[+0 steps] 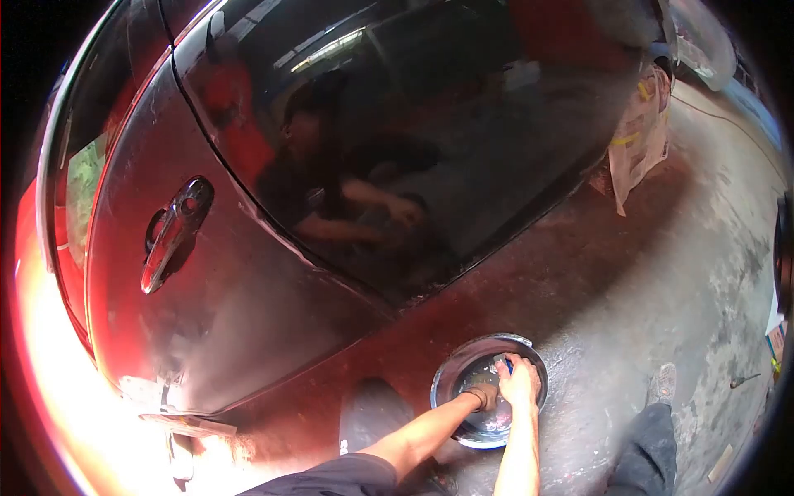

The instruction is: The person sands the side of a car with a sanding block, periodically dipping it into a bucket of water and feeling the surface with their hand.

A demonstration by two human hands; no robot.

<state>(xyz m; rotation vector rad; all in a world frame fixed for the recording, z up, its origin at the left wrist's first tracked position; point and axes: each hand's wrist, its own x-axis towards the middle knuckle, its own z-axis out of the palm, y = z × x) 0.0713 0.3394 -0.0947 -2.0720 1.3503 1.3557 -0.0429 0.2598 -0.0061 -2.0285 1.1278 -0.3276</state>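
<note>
A round basin of water stands on the floor beside a dark red car door. Both my hands are over it. My left hand reaches down into the basin, its fingers hidden in or near the water. Close beside it, my right hand is closed around a small blue and grey piece, whose kind I cannot make out. Only an edge of that piece shows at the fingers. The water looks dark and cloudy, with light patches on its surface.
A chrome door handle sticks out from the car at left. Masking newspaper hangs at the car's edge, upper right. My shoe rests on the stained concrete floor. A small dark object lies at right.
</note>
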